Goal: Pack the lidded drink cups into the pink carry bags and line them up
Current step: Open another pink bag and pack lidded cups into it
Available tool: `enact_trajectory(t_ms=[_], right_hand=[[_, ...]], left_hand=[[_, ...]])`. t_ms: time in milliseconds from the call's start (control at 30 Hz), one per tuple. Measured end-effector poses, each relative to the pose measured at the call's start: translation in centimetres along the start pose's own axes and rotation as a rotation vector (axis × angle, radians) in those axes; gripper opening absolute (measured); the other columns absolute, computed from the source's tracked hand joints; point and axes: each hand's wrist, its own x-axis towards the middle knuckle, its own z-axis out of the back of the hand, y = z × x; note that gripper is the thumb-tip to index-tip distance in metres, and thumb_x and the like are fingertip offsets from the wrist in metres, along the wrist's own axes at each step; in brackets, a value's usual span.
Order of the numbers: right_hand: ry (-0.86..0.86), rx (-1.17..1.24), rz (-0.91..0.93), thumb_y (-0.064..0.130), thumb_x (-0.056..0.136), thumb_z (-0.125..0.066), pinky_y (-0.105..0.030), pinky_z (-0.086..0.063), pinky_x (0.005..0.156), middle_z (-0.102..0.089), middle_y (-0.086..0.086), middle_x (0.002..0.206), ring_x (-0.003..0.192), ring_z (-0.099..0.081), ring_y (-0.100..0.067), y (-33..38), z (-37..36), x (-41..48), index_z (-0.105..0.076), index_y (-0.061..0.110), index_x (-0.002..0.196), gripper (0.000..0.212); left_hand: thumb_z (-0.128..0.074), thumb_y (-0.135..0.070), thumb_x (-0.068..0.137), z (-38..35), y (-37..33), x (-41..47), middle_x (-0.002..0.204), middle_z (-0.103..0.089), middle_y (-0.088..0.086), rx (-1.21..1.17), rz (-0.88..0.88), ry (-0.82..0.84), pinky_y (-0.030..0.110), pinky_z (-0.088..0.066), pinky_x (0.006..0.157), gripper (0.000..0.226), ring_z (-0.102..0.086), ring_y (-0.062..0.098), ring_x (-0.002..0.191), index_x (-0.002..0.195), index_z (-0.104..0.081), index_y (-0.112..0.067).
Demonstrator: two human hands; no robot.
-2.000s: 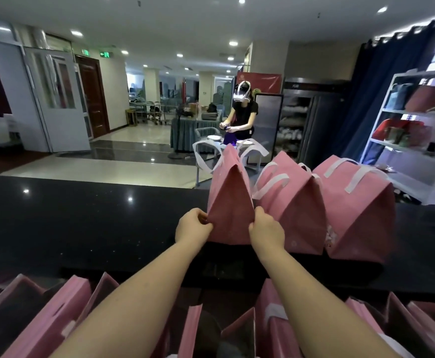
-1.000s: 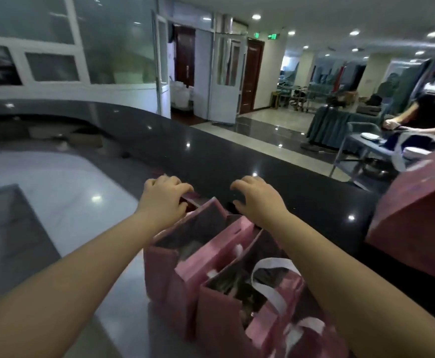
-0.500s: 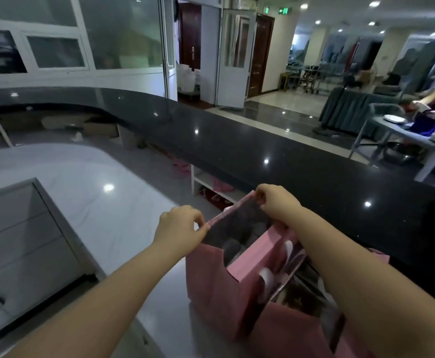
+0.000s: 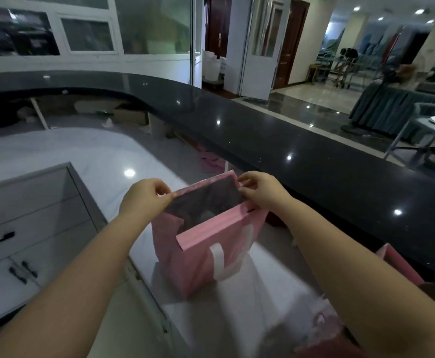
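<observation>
A pink carry bag (image 4: 200, 254) with white strap handles stands open on the white lower counter (image 4: 87, 161) in front of me. My left hand (image 4: 146, 197) pinches the left corner of the bag's far rim. My right hand (image 4: 260, 192) pinches the right corner of that same rim, so the mouth is stretched wide. The inside of the bag is dark; pale shapes show at the bottom, too dim to name. Another pink bag (image 4: 402, 264) pokes out under my right forearm.
A raised black counter (image 4: 314, 161) curves from far left to near right behind the bag. Grey drawers (image 4: 27, 228) sit at left below the white counter. Blurred pink and white items (image 4: 314, 329) lie at the bottom right. Beyond, a lobby with a draped table (image 4: 389, 107) and a chair.
My view has swung left from the row of closed bags on the black counter. Both hands came down to the open bags, and one bag now stands alone, held open by its far rim.
</observation>
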Motion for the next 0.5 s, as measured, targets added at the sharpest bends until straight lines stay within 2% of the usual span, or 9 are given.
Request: enact_trajectory(t_ms=[67,167,233,333,433,500], right_hand=[[0.009,0.071,-0.024,0.025,0.087,-0.068,-0.032,-0.054,0.084,-0.069,0.001,0.104,0.092,-0.064,-0.014,0.2,0.1,0.2,-0.066,0.024,0.116,0.028],[-0.053,0.266,-0.107,0.029,0.086,-0.071,-0.027,-0.055,0.077,-0.068,0.003,0.1,0.088,-0.065,-0.01,-1.2,0.5,-0.4,-0.063,0.022,0.116,0.031],[-0.081,0.46,-0.184,0.032,0.085,-0.072,-0.034,-0.057,0.082,-0.068,0.002,0.102,0.093,-0.065,-0.013,-2.7,0.9,-1.1,-0.062,0.021,0.116,0.034],[0.088,0.68,-0.275,0.023,0.082,-0.075,-0.044,-0.055,0.091,-0.064,-0.003,0.115,0.107,-0.063,-0.022,-5.1,1.3,-2.0,-0.056,0.019,0.125,0.047],[0.281,0.607,-0.284,0.004,0.077,-0.078,-0.042,-0.054,0.09,-0.066,-0.004,0.115,0.107,-0.064,-0.023,-6.3,0.8,-2.7,-0.052,0.016,0.131,0.061],[0.282,0.512,-0.284,-0.006,0.076,-0.073,-0.036,-0.056,0.08,-0.069,-0.006,0.107,0.1,-0.066,-0.023,-5.9,0.0,-3.0,-0.056,0.012,0.127,0.056]], left_hand=[[-0.073,-0.042,0.08,0.2,1.0,-0.5,0.097,-0.064,-0.009,-0.156,-0.023,-0.014,0.031,-0.051,0.076,0.024,-0.06,0.012,0.09,0.099,-0.066,-0.03],[-0.072,-0.037,0.083,0.1,1.7,-2.6,0.111,-0.058,-0.012,-0.262,-0.093,-0.088,0.026,-0.042,0.084,0.031,-0.054,0.009,0.103,0.112,-0.064,-0.029],[-0.072,-0.038,0.083,-0.2,2.0,-5.1,0.114,-0.056,-0.014,-0.378,-0.091,-0.195,0.026,-0.04,0.091,0.035,-0.051,0.007,0.109,0.115,-0.063,-0.028],[-0.075,-0.043,0.076,-1.5,2.5,-9.6,0.109,-0.059,-0.015,-0.585,0.018,-0.319,0.026,-0.044,0.089,0.035,-0.056,0.004,0.104,0.106,-0.063,-0.029],[-0.083,-0.039,0.067,-3.8,1.8,-13.5,0.102,-0.065,-0.011,-0.691,0.131,-0.22,0.027,-0.05,0.081,0.038,-0.061,0.004,0.095,0.098,-0.064,-0.027],[-0.085,-0.026,0.068,-5.5,1.0,-14.7,0.098,-0.067,-0.009,-0.652,0.172,-0.185,0.023,-0.05,0.076,0.036,-0.062,0.006,0.092,0.098,-0.065,-0.021]])
